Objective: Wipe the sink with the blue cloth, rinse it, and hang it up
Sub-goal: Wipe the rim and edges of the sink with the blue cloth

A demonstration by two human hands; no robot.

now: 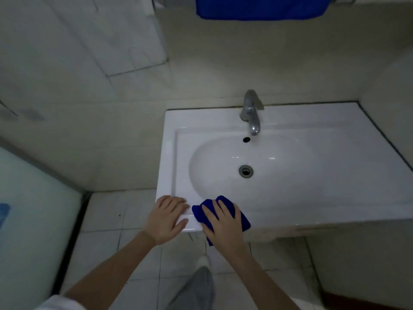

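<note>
A white sink (pixel 312 121) with an oval bowl, a drain (pixel 245 170) and a chrome tap (pixel 251 113) fills the middle right. On its front left rim lies a bunched blue cloth (pixel 242 219). My right hand (pixel 222 222) lies flat on top of the cloth with fingers spread, pressing it onto the rim. My left hand (pixel 166 218) rests flat on the sink's front left corner, just left of the cloth, holding nothing.
A second blue cloth (pixel 261 7) hangs on the wall above the sink at the top edge. Tiled walls stand behind and to the left. White floor tiles, my grey trouser leg (pixel 196 287) and a shoe show below the sink.
</note>
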